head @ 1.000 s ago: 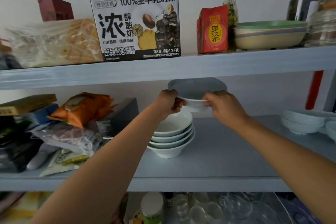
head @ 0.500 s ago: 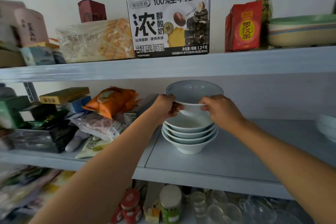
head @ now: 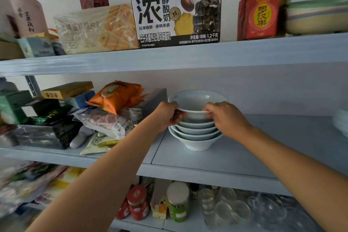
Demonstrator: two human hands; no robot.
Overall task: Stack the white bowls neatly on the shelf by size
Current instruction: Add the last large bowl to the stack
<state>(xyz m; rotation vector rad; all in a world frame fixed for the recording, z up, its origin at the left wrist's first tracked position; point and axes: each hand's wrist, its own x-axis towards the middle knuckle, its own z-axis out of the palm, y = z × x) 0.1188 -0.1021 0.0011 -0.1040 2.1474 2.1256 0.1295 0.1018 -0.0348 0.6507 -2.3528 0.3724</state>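
both hands point(head: 199, 115) grip the top white ceramic bowl point(head: 197, 100), seating it on the nested white bowl stack point(head: 196, 137) below; next, let go gently.

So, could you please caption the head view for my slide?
Left hand and right hand hold the top bowl by its rim on the bowl stack, middle shelf.

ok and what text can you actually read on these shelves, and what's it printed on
"100%生牛乳奶源": yogurt carton
"浓醇酸奶": same carton
"丝滑香醇·便携条装": same carton
"净含量/规格:1.2千克": same carton
"罗汉果": red packet
Too blurred to read: lettering on the clear biscuit bag, the pink jar and the red jar lid.
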